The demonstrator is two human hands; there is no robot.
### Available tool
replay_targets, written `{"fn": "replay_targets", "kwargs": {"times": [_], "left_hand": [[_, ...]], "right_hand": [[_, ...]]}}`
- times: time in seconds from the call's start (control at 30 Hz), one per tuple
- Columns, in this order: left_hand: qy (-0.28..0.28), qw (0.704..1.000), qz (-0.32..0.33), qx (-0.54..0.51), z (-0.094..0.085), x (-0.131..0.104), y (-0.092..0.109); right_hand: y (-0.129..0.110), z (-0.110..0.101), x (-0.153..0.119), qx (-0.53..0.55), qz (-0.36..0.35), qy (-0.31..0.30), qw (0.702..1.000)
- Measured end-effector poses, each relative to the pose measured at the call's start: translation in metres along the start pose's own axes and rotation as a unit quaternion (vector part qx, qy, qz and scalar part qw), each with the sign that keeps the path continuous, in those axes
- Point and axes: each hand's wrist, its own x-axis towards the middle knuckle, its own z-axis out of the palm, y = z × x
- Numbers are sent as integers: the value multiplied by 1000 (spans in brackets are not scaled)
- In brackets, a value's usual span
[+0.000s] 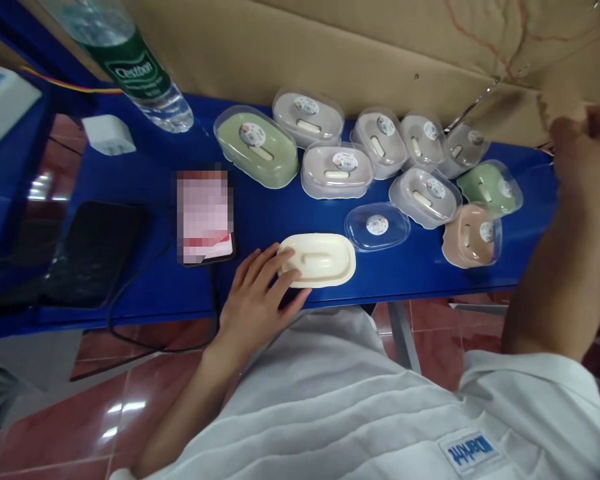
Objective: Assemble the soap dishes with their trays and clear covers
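My left hand rests with spread fingers over the left end of a cream oval plastic dish. The dish lies near the front table edge, and a raised ridge shows in its middle. Just right of it lies a clear oval lid with a round sticker. My right hand is raised at the far right against the brown cardboard; its fingers are blurred and partly hidden. Several lidded oval boxes stand behind the dish, among them a green one, a lilac one and a peach one.
A phone with a blurred-out screen and a dark flat device lie to the left on the blue table. A water bottle and white adapter stand behind them. A black cable hangs over the front edge.
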Motion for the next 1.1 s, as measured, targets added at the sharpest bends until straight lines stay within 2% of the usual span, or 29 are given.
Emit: {"fn": "replay_targets", "kwargs": {"times": [0.03,0.1,0.13,0.2,0.23,0.3,0.4,0.5,0.57,0.67,0.87,1.0,1.1], "left_hand": [[2,1000,-4,-13,-1,0,0],[16,999,-26,-41,-3,0,-1],[24,997,-41,-56,-4,0,-2],[35,994,-60,-90,-4,-1,-4],[37,992,-61,-106,-4,-1,-5],[36,990,-50,-128,-3,-2,-7],[19,991,-25,-134,-3,-4,-10],[3,994,-12,-107,-4,-6,-10],[6,996,-17,-91,-4,-7,-10],[23,997,-28,-74,-4,-8,-8],[18,997,-35,-63,-10,-6,-5],[11,997,-2,-72,-12,-1,-6],[19,997,13,-68,-10,0,-8]], "right_hand": [[-14,-11,-28,49,-22,67,996],[-48,-23,-94,156,-136,120,971],[-67,-25,-128,208,-191,88,955],[-102,-19,-187,301,-328,19,895],[-117,-12,-210,315,-361,-24,877],[-139,3,-240,348,-398,-66,846],[-154,25,-251,382,-420,-118,815],[-159,37,-247,395,-452,-147,786],[-160,42,-245,391,-465,-161,778],[-158,46,-246,374,-461,-185,783],[-155,45,-251,360,-435,-182,805],[-156,44,-251,332,-459,-187,802],[-158,42,-253,298,-481,-162,808]]}}
